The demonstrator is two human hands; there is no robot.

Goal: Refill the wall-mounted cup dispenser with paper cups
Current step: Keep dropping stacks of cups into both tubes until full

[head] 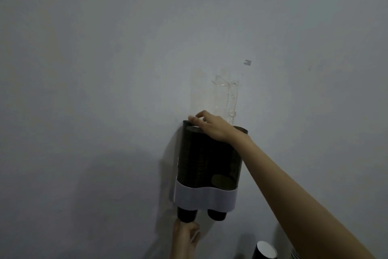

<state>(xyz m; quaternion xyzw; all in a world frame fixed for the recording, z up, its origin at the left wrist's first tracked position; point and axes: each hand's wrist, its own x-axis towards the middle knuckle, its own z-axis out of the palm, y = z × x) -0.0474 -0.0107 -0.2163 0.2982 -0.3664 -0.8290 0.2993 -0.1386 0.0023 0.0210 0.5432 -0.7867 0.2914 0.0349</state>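
The right hand [212, 125] reaches up and across from the lower right, its fingers curled loosely over the open top of the left tube of the dark, smoky-translucent twin-tube plastic cup dispenser [207, 162]; the fingertips [194, 120] touch the rim, and a pale cup edge shows just beneath them, though whether the hand actually grips a cup cannot be told. The left hand [185, 235] comes up from below, fingers partly closed, its fingertips touching the underside of the black paper cup [186, 214] that pokes out beneath the left tube. Beside it a second black cup bottom [217, 215] hangs from the right tube. The left tube looks packed with stacked cups; the right tube looks mostly see-through. A white wavy plastic band [205, 198] wraps the dispenser's base. The dispenser is fixed to a pale grey painted wall [105, 69], with peeling clear tape [227, 97] stuck just above it. At the bottom edge, right of the dispenser, the white-lined mouth of another black paper cup [265, 250] shows.
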